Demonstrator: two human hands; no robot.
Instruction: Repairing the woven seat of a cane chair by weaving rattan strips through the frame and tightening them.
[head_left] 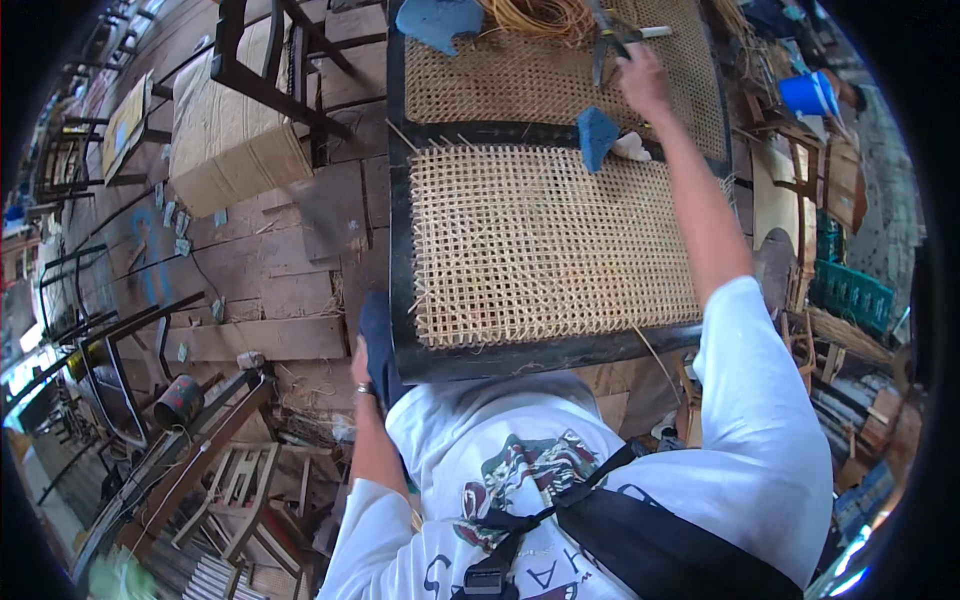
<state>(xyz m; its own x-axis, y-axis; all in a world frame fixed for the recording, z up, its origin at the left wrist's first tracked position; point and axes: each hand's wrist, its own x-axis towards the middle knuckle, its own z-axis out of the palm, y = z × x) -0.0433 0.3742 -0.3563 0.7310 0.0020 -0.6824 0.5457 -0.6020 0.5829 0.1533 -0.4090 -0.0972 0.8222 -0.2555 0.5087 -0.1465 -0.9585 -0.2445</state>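
Note:
A woven cane panel (560,240) in a black frame (480,357) lies in front of me. At its far end, on a second, browner cane panel (480,95), my right hand (643,80) has its fingers closed at the dark handle of a metal hand tool (603,50); the exact kind is unclear. A white-handled tool (655,32) lies just beyond the fingers. A blue scrap (597,138) and a crumpled whitish scrap (631,147) lie between the panels. Low beside the frame's left edge, my left hand (361,362) is near a dark blue trouser leg, its fingers mostly hidden.
A coil of cane strands (540,18) and a larger blue piece (440,22) lie at the far end. Loose cane ends stick out from the panel's edges. To the left stand a dark wooden chair (232,75) and a cardboard-covered block (240,150). A blue bucket (808,94) is at right.

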